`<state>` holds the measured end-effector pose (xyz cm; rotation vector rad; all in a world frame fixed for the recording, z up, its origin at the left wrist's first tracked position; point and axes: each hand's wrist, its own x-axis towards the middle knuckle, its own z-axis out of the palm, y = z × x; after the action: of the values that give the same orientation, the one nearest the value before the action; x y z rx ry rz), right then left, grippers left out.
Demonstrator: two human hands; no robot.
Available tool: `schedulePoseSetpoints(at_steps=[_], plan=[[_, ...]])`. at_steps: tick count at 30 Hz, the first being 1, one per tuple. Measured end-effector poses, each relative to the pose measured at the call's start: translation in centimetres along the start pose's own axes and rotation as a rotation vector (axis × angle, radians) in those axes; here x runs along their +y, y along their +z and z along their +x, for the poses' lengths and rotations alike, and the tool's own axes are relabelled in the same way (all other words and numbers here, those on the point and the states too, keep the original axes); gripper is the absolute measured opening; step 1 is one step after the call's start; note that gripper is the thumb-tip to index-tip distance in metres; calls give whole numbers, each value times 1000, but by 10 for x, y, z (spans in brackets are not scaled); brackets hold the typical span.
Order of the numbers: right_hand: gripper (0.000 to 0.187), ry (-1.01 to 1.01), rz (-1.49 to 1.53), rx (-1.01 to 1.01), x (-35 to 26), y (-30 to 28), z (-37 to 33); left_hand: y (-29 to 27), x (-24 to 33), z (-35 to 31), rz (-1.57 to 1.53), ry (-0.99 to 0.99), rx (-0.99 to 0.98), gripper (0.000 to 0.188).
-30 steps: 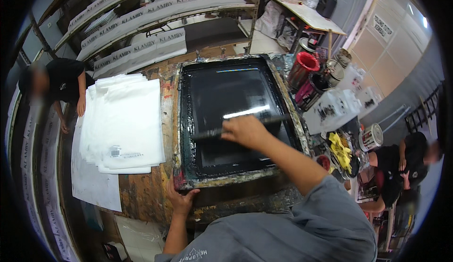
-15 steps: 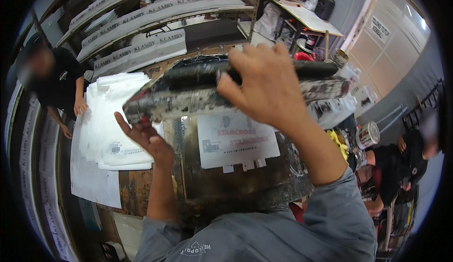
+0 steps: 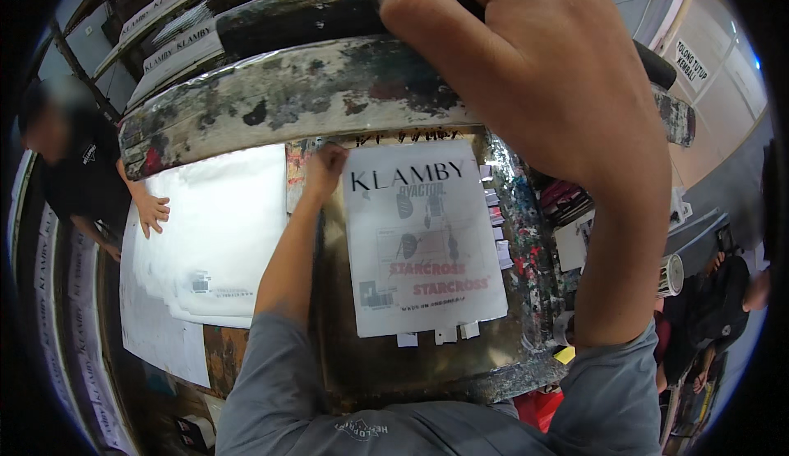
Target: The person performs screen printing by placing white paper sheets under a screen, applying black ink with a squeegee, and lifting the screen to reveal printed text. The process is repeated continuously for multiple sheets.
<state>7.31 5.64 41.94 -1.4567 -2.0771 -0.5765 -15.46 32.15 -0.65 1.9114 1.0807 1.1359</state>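
My right hand [image 3: 551,70] is raised close to the camera, its fingers wrapped over a paint-stained screen-printing frame [image 3: 329,86]. A dark, paint-spotted bar [image 3: 304,16] lies along the frame, running under the same hand; the fingertips are partly cut off at the top. Below the lifted frame lies a white printed sheet [image 3: 427,238] with black, grey and red print, on a dark, shiny board [image 3: 460,366]. My left hand [image 3: 326,170] is closed at the sheet's far left corner, seemingly pinching it.
A stack of white sheets [image 3: 222,234] stands left of the board. A co-worker's hand [image 3: 151,213] rests on it. Small paper tabs [image 3: 503,251] line the sheet's right edge. A paint tub [image 3: 671,275] and another person [image 3: 715,308] are at the right; racks fill the far left.
The frame has swung up and toward me in my right hand, uncovering the whole printed sheet. My left hand, spread under the frame's left end before, has closed at the sheet's corner.
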Motion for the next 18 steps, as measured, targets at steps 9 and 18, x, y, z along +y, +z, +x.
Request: schedulePoseSetpoints(at_steps=[9,18], plan=[[43,12,65,168,-21,10,-22,-232,4,-257,120,-371,645,20],[42,16,75,153,-37,12,-55,-431,-22,-338,1025,-586,1002,55]])
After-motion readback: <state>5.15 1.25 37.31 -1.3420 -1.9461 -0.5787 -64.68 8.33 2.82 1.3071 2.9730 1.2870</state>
